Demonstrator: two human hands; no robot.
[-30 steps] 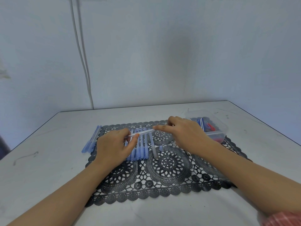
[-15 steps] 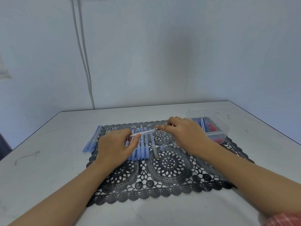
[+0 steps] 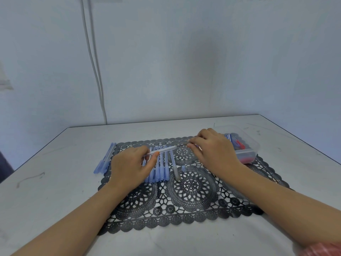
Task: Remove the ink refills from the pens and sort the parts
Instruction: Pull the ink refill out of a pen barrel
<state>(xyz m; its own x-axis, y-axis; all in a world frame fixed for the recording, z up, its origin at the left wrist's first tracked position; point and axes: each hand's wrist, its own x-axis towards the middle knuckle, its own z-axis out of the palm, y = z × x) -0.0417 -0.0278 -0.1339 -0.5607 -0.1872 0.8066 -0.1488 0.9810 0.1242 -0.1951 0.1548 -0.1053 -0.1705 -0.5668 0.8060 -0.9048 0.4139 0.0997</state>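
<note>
My left hand (image 3: 129, 168) grips a clear pen barrel (image 3: 163, 150) held crosswise above the black lace mat (image 3: 184, 196). My right hand (image 3: 214, 148) pinches the thin refill (image 3: 182, 144) sticking out of the barrel's right end. Under the barrel lies a row of several blue pens (image 3: 159, 169), partly hidden by my left hand. One grey pen (image 3: 175, 168) lies just right of the row, with a small blue cap (image 3: 183, 168) beside it. Several more blue pen parts (image 3: 104, 160) lie at the mat's left edge.
A clear plastic tub (image 3: 247, 145) with blue and red pieces stands at the mat's back right, behind my right hand. The grey table (image 3: 55, 182) ends at a wall behind. Two cables (image 3: 94, 61) run down the wall.
My right hand has drawn a little to the right, and a short length of the refill now shows outside the barrel. My left hand holds steady.
</note>
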